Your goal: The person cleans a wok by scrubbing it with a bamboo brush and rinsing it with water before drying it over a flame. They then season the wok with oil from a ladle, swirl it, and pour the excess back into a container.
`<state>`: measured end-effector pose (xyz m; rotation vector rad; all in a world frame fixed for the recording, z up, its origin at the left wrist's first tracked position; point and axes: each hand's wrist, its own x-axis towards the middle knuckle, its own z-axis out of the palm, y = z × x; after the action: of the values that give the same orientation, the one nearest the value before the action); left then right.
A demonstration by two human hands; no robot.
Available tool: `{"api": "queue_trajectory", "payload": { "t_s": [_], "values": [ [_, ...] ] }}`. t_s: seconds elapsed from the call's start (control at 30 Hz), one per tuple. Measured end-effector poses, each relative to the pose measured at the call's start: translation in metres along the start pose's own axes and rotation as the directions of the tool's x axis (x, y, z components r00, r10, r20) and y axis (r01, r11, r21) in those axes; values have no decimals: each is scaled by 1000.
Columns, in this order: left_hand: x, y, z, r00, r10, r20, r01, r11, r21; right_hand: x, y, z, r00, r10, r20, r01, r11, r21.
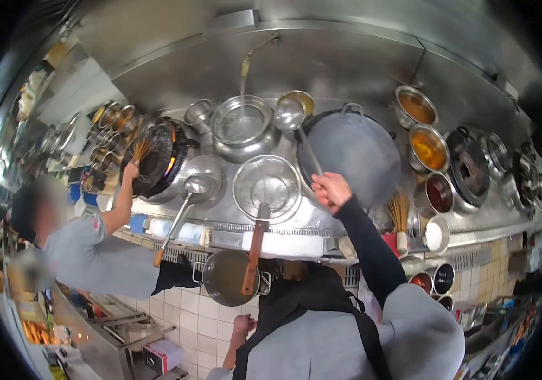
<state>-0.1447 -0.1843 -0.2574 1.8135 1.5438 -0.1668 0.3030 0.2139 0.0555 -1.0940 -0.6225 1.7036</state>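
Note:
My right hand is closed around the handle of a steel ladle. The ladle's round bowl is up at the back, partly covering a yellowish metal bowl; its handle crosses the left side of a large grey wok. Low beside my body, my left hand hangs with its fingers curled in, and I see nothing in it. To the left of the wok, a wire-mesh strainer lies on the counter, its wooden handle jutting over the front edge above a two-handled pot.
A tap runs into a steel pot. At left, a co-worker holds a bamboo brush in a wok with flame at its rim. Another ladle lies nearby. At right stand sauce bowls and a bamboo brush.

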Motion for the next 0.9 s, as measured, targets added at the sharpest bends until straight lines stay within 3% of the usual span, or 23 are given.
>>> {"api": "queue_trajectory", "payload": {
  "t_s": [0.1, 0.17, 0.2, 0.23, 0.27, 0.33, 0.37, 0.4, 0.43, 0.47, 0.5, 0.6, 0.63, 0.73, 0.83, 0.9],
  "values": [
    [-26, 15, 22, 959, -282, 12, 256, 852, -457, 111, 8, 25, 999, 25, 35, -12, 945, -326],
    [-43, 15, 51, 951, -296, -89, 237, 883, -406, 168, 15, 46, 999, -29, 24, 38, 767, -641],
    [-46, 3, 82, 959, -202, -198, 165, 969, -185, 189, 19, 57, 997, -76, 13, 55, 595, -802],
    [-33, -12, 127, 964, -223, -148, 221, 975, -30, 232, 50, 55, 902, -416, 114, 190, 145, -971],
    [-35, -8, 133, 970, -242, -30, 243, 969, 47, 237, 48, 65, 922, -360, 141, 191, 108, -976],
    [-50, 5, 144, 954, -300, -11, 298, 949, -101, 245, 45, 84, 951, -248, 183, 196, 30, -980],
    [-53, 7, 146, 940, -340, 2, 335, 926, -171, 276, 67, 86, 924, -327, 200, 222, 32, -974],
    [-52, 8, 145, 931, -364, 10, 358, 911, -206, 303, 74, 80, 984, 24, 179, 121, 651, -749],
    [-51, 9, 144, 926, -378, 13, 371, 900, -230, 327, 72, 69, 880, 319, 353, -234, 936, -263],
    [-51, 10, 144, 922, -386, 16, 378, 894, -242, 337, 71, 62, 668, 400, 628, -646, 731, 222],
    [-49, 9, 145, 921, -389, 18, 381, 891, -246, 270, 27, 94, 817, 442, 370, -572, 700, 427],
    [-42, 0, 143, 930, -367, 13, 359, 902, -238, 241, 21, 76, 770, 360, 528, -629, 573, 526],
    [-41, -4, 143, 935, -354, 11, 347, 910, -229, 221, 20, 68, 795, 281, 538, -588, 576, 568],
    [-34, -22, 141, 961, -278, -7, 273, 949, -158, 158, 2, 44, 781, 338, 525, -615, 564, 552],
    [-25, -43, 130, 993, -109, -46, 111, 993, 48, 79, -10, 24, 814, 266, 517, -559, 601, 571],
    [-20, -56, 96, 994, -106, -22, 105, 994, -17, 21, -23, 14, 845, 239, 479, -503, 662, 555]
  ]
}}
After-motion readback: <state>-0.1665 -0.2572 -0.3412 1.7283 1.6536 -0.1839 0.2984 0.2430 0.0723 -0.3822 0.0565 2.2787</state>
